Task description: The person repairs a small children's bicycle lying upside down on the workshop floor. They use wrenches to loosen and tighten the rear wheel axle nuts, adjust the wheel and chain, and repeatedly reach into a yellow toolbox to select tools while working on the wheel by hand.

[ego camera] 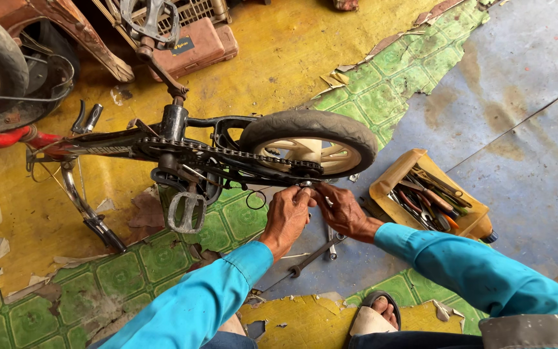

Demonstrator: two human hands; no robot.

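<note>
Both hands meet at the rear axle of the small upturned black bicycle [163, 145]: left hand [287, 216] and right hand [342, 210] pinched together on the axle nut [305, 185] beneath the grey-tyred cream wheel [311, 145]; we judge fingers could slip into the bare chain [227, 154]; loose spanners [314, 253] underfoot on the floor risk tripping.

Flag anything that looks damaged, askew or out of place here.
The floor covering is damaged: the green patterned sheet is torn and peeling in ragged flakes, baring yellow and grey beneath. The small bicycle lies upturned, wheel in the air, both hands at its axle.
</note>
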